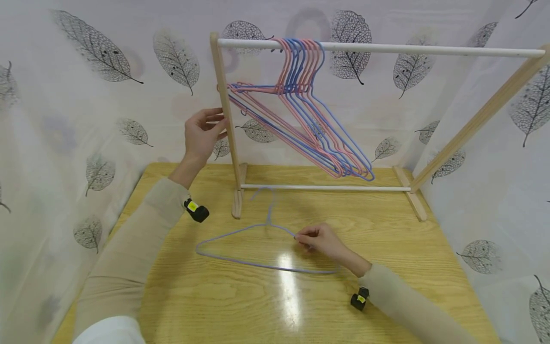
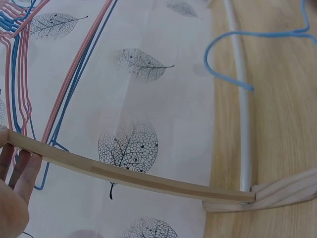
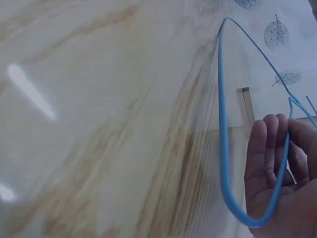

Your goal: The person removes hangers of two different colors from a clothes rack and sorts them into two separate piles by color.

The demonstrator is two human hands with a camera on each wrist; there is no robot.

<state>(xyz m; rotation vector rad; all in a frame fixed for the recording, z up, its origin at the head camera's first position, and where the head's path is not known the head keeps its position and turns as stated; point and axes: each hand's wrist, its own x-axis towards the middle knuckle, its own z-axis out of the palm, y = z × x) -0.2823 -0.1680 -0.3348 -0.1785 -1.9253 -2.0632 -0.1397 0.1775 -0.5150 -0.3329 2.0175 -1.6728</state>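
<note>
My left hand (image 1: 201, 136) grips the left wooden post (image 1: 233, 150) of a small clothes rack, fingers and thumb at its upper half. In the left wrist view, the fingertips (image 2: 30, 166) lie against that post. Between thumb and fingers, my right hand (image 1: 323, 242) pinches one shoulder of a light blue hanger (image 1: 269, 223). The hanger is held over the table in front of the rack, its hook pointing up and toward the rack. In the right wrist view, the blue hanger (image 3: 222, 124) loops past the palm.
Several pink and blue hangers (image 1: 296, 71) hang bunched toward the left of the white top rail (image 1: 408, 48). A lower white bar (image 1: 326, 188) joins the rack's feet on the wooden table (image 1: 215, 306). Leaf-printed sheets (image 1: 172, 28) surround the table at the back and sides.
</note>
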